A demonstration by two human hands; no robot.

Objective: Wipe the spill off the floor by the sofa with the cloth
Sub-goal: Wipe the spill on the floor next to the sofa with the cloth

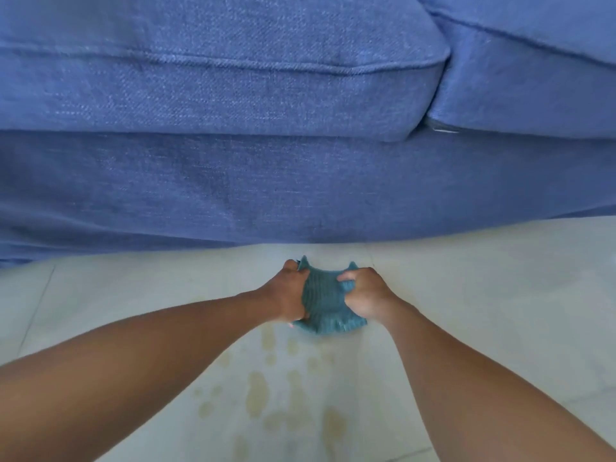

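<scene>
A teal knitted cloth (325, 303) is bunched between both hands just in front of the blue sofa (233, 181). My left hand (289, 293) grips its left side and my right hand (363, 295) grips its right side. The cloth's lower edge touches or hangs just over the pale tiled floor (483, 295). The spill (266, 395) is a scatter of yellowish drops and streaks on the tiles, nearer to me than the cloth, between my forearms.
The sofa base runs across the whole view right behind the cloth, with two seat cushions (216, 78) above it. Tile joints cross the floor at left and right.
</scene>
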